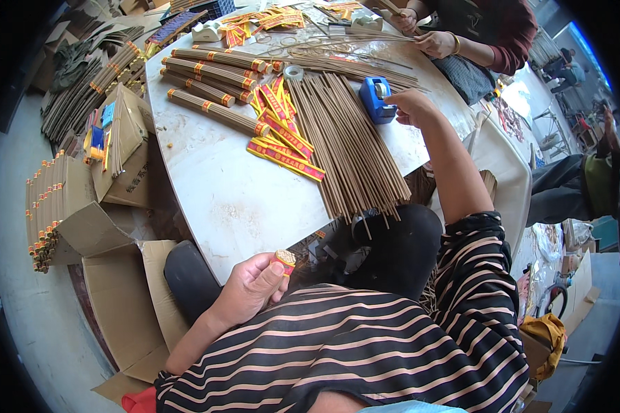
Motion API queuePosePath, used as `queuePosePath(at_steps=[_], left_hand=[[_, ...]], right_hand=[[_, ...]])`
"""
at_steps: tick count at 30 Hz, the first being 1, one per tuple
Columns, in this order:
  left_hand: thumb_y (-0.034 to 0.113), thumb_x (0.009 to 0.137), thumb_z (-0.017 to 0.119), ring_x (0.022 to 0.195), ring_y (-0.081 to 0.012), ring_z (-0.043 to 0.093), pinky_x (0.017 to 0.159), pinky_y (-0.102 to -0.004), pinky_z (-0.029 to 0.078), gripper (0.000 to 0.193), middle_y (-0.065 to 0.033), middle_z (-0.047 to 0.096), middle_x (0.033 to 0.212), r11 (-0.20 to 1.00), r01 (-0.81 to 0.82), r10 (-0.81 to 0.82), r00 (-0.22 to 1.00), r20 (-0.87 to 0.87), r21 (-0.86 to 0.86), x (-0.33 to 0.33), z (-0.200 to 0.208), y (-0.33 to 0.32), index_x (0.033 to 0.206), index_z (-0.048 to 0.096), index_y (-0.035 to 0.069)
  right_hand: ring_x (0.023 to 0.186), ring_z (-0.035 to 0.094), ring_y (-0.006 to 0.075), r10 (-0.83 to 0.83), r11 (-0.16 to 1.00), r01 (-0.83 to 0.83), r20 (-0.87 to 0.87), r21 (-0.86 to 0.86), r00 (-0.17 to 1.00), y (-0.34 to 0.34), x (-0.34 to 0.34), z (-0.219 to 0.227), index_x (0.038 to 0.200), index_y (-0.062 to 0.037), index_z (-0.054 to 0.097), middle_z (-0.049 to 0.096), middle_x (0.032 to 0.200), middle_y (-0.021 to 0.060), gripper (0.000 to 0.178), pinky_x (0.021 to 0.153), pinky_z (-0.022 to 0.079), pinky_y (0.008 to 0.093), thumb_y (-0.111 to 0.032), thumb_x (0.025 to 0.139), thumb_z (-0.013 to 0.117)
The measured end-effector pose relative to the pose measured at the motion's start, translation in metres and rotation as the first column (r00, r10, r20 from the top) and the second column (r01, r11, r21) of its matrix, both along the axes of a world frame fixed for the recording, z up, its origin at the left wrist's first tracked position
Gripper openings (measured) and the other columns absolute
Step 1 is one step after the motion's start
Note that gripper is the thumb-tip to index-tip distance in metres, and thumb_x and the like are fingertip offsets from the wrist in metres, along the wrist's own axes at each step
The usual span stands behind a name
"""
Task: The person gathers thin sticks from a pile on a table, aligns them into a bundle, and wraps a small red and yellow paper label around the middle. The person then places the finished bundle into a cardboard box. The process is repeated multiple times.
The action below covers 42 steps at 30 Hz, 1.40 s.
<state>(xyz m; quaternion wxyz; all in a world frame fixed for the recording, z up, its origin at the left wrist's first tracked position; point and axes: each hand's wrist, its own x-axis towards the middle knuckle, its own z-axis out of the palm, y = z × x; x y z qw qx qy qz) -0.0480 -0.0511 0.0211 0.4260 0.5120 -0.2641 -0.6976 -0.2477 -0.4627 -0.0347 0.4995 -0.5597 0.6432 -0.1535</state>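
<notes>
Head view: one stick bundle (285,259) is clasped by the bent left hand (255,283), near the table (234,189) edge. Right arm (456,168) reaches forward; right hand (415,110) is at one blue tape dispenser (376,102), finger grip indeterminable.

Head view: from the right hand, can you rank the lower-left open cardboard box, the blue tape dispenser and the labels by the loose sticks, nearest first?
1. Blue tape dispenser: just left of the right hand.
2. Labels: farther left, slightly lower.
3. Open cardboard box: farthest, at the lower left.
</notes>
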Motion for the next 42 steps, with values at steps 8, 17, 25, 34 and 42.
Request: queuePosePath(at_steps=[8, 17, 25, 34, 42], left_hand=[[0.035, 0.094, 0.047, 0.065, -0.0047, 0.045, 0.060, -0.0173, 0.039, 0.040, -0.0001, 0.051, 0.078, 1.000, -0.005, 0.004, 1.000, -0.028, -0.018, 0.003, -0.003, 0.001, 0.111, 0.051, -0.001], [0.037, 0.094, 0.048, 0.064, -0.0065, 0.047, 0.060, -0.0181, 0.040, 0.042, -0.0037, 0.053, 0.078, 0.999, -0.009, 0.007, 0.999, -0.053, -0.042, 0.001, -0.002, 0.002, 0.108, 0.049, -0.002], [0.034, 0.095, 0.047, 0.065, -0.0048, 0.045, 0.060, -0.0170, 0.039, 0.040, -0.0002, 0.051, 0.078, 1.000, -0.007, 0.005, 0.997, -0.077, -0.028, 0.002, -0.004, 0.004, 0.113, 0.050, -0.001], [0.038, 0.093, 0.048, 0.064, -0.0066, 0.047, 0.060, -0.0181, 0.040, 0.042, -0.0034, 0.052, 0.077, 1.000, -0.014, 0.012, 0.998, -0.061, -0.023, 0.001, -0.005, 0.001, 0.106, 0.050, -0.002], [0.040, 0.093, 0.048, 0.065, -0.0066, 0.047, 0.060, -0.0179, 0.040, 0.043, -0.0030, 0.052, 0.077, 1.000, 0.001, -0.002, 1.000, -0.030, -0.031, 0.002, -0.005, 0.001, 0.106, 0.050, -0.002]], right_hand=[[0.067, 0.050, 0.0185, -0.168, 0.981, 0.154, 0.121, 0.117, 0.978, -0.006, 0.007, -0.003, 0.078, -0.0051, 0.055, 0.047, 0.075, 0.0049, 0.016, 0.062, 0.053, 0.0401, -0.012, 0.076, 0.069], [0.066, 0.054, 0.0150, -0.177, 0.979, 0.203, 0.586, 0.021, 0.791, 0.018, -0.022, -0.047, 0.075, -0.0009, 0.062, 0.058, 0.074, 0.0070, 0.011, 0.058, 0.044, 0.0253, -0.002, 0.068, 0.070], [0.050, 0.046, 0.0132, -0.393, 0.907, 0.387, 0.661, 0.165, 0.639, 0.017, -0.012, -0.058, 0.057, -0.0047, 0.050, 0.049, 0.060, 0.0047, 0.017, 0.048, 0.039, 0.0246, 0.005, 0.062, 0.063], [0.052, 0.048, 0.0154, -0.393, 0.898, 0.432, 0.602, 0.087, 0.695, 0.022, -0.010, -0.061, 0.061, -0.0019, 0.055, 0.053, 0.062, 0.0066, 0.013, 0.045, 0.033, 0.0281, -0.004, 0.063, 0.067], [0.050, 0.047, 0.0152, -0.355, 0.906, 0.423, 0.560, 0.008, 0.749, 0.029, -0.006, -0.055, 0.060, -0.0009, 0.055, 0.054, 0.062, 0.0066, 0.016, 0.043, 0.031, 0.0276, -0.009, 0.067, 0.068]])
